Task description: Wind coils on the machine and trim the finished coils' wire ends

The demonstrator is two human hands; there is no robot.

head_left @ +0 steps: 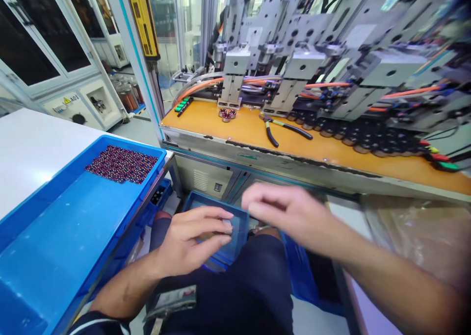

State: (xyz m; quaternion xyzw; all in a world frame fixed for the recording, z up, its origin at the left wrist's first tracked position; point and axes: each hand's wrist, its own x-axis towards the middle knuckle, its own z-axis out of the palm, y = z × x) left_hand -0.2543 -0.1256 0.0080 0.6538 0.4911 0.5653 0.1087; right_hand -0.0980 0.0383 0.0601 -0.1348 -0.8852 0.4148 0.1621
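My left hand (195, 237) hovers above my lap, thumb and fingers curved and apart. A small pale patch shows at its fingertips; whether this is a thing or part of a finger I cannot tell. To its right, my right hand (283, 205) is raised at about the same height, blurred by motion, with its fingers bent towards the left. Anything between those fingers cannot be made out. Below and behind both hands lies a blue bin (239, 234), partly covered by them. Neither hand touches the workbench.
On the left, a blue tray (69, 212) holds many small dark round parts (123, 163) at its far end. Pliers (274, 129), a few round parts (226, 114) and a row of dark cylinders (353, 136) lie on the orange bench (206, 121) before machine fixtures (235, 63).
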